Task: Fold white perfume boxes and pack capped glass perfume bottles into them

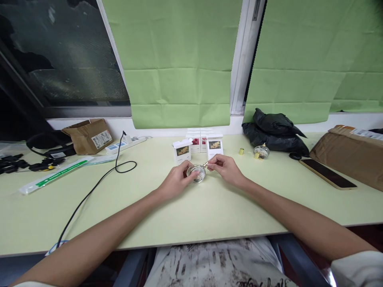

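Note:
My left hand (176,180) curls around a small round clear glass bottle (196,173) held just above the pale green table (209,211). My right hand (226,168) pinches the bottle's gold neck or cap (205,164) at its upper right. Just behind the hands stand small white boxes with flower pictures (183,151), one with its flap open. A second round glass bottle (261,151) and a loose gold cap (241,151) lie further right.
A black plastic bag (273,131) lies at the back right, with a phone (327,173) and a brown parcel (350,153) beside it. At the left are a black cable (95,185), a power strip (125,144), a cardboard box (89,135) and a long white packet (54,174).

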`<action>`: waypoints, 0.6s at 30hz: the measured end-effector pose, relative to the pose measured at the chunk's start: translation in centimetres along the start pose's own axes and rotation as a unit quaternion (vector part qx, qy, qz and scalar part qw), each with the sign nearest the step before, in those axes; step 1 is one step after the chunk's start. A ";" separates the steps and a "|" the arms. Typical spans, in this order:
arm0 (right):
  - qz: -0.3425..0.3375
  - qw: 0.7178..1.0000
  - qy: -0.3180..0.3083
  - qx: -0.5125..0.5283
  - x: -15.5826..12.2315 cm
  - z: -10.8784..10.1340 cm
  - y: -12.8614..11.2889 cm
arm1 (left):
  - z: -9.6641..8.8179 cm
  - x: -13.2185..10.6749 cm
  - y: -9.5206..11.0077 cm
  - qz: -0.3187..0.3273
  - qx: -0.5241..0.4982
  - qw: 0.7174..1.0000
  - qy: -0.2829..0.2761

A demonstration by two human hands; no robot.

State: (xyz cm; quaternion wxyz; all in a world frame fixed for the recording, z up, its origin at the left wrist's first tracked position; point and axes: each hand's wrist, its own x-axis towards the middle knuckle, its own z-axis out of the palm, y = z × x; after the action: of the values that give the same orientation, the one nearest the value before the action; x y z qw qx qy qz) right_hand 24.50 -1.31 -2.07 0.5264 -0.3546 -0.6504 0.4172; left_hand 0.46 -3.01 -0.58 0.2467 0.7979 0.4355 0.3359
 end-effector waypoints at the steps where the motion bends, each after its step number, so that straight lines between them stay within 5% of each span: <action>1: -0.003 1.000 0.002 0.001 0.0 0.0 0.0 | 0.0 0.0 0.0 -0.001 -0.001 1.000 -0.001; 18: -0.026 0.999 -0.008 -0.022 -0.2 0.0 -0.2 | 0.1 0.0 -0.4 -0.001 -0.026 1.000 -0.006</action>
State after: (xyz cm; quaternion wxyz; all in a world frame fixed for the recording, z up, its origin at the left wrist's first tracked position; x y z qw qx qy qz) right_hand 24.58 -1.56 -1.94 0.5236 -0.3456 -0.6729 0.3919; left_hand 0.30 -2.85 -0.92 0.2702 0.7929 0.4256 0.3423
